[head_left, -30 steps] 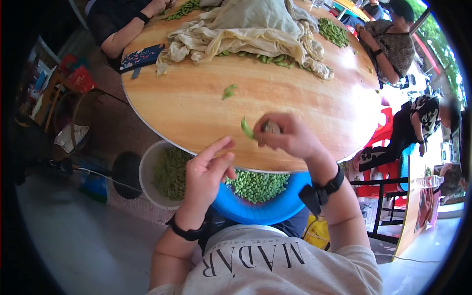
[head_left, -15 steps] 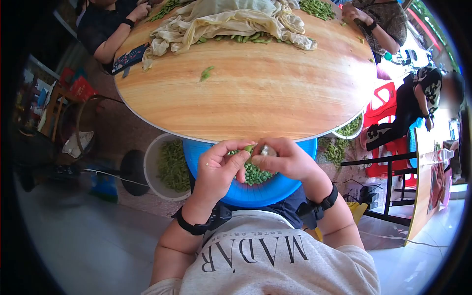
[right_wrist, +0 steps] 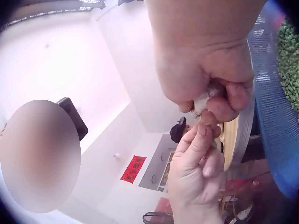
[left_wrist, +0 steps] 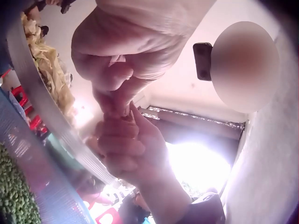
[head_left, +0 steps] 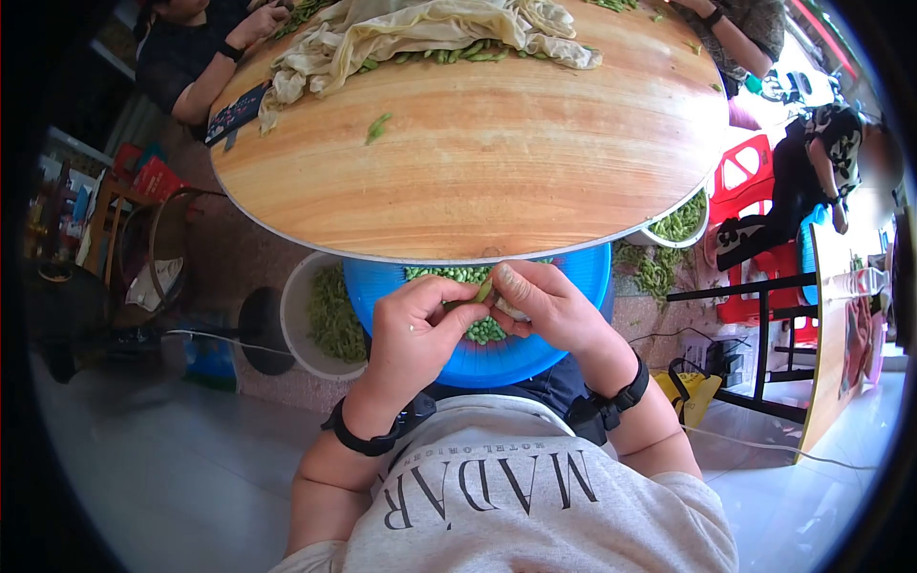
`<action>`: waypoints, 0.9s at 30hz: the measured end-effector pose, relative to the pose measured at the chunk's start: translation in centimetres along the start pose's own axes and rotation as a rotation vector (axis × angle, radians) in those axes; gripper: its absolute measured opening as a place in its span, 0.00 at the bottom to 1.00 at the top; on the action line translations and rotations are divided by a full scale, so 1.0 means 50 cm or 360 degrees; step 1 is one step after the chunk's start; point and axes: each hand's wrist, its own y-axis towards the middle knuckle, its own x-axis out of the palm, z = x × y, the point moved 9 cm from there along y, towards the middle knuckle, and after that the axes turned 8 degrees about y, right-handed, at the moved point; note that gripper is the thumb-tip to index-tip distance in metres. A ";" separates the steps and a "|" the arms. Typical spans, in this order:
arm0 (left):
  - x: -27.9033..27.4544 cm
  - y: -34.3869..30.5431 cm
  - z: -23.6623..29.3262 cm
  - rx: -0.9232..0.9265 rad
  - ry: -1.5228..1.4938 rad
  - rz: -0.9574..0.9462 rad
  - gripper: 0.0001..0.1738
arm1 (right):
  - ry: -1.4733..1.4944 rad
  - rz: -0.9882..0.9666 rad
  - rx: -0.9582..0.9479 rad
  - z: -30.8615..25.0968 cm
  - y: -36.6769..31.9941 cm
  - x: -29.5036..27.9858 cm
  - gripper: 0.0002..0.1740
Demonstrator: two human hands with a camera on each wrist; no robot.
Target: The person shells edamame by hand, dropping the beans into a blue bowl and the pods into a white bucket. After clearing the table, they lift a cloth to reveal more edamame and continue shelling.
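Head view: pinching a green pod (head_left: pixel 483 289) between thumb and fingers of the left hand (head_left: pixel 413 329), with fingertips meeting those of the right hand (head_left: pixel 552 307) at the pod's end. Gripping a small pale object (head_left: pixel 511 308) within the curled fingers of the right hand, too covered to identify. In the right wrist view, showing the same fingertip contact, with a bit of green just visible behind the left fingers.

Directly below the hands, a blue basin (head_left: pixel 585 334) with loose green beans (head_left: pixel 485 330) inside, partly under the near edge of the table (head_left: pixel 458 181). Beside it to the left, a white tub (head_left: pixel 292 315) of green pods; to the right, partly under the table, another white tub (head_left: pixel 702 229) of pods, near scattered pods (head_left: pixel 657 274) on the floor.

On the table, a small green piece (head_left: pixel 378 127), farther back a crumpled cream cloth (head_left: pixel 411 43) with pods (head_left: pixel 473 52) along its near edge, and at left a dark patterned item (head_left: pixel 237 113). Beyond, to the right, red stools (head_left: pixel 743 177).
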 end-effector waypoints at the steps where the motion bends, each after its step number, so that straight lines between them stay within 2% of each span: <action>1: -0.002 0.001 0.013 0.0035 0.0090 0.0000 0.08 | -0.0006 -0.0002 -0.0006 0.001 0.001 0.000 0.21; 8: -0.011 -0.001 0.022 0.0047 0.0198 0.0088 0.06 | -0.0065 0.0127 -0.0064 0.012 0.014 -0.008 0.16; 12: 0.007 -0.011 -0.039 -0.0299 -0.0205 -0.0007 0.04 | -0.0151 0.0230 -0.0118 0.005 0.010 -0.006 0.14; 15: 0.026 -0.008 -0.077 -0.0557 -0.0679 -0.0158 0.06 | -0.0581 0.0236 -0.0413 -0.003 0.009 -0.007 0.14; 17: 0.037 -0.014 -0.096 -0.0751 -0.0902 -0.0237 0.08 | -0.0671 0.0182 -0.0472 -0.008 0.005 -0.003 0.14; 18: 0.038 -0.015 -0.097 -0.0759 -0.0884 -0.0255 0.08 | -0.0713 0.0153 -0.0504 -0.010 0.005 -0.002 0.14; 26: 0.052 -0.034 -0.127 -0.0852 -0.0861 -0.0372 0.09 | -0.0300 -0.0016 -0.0080 0.051 0.012 -0.023 0.13; 27: 0.043 -0.030 -0.122 -0.0767 -0.0651 -0.0292 0.09 | -0.0283 -0.0013 -0.0031 0.061 0.015 -0.029 0.13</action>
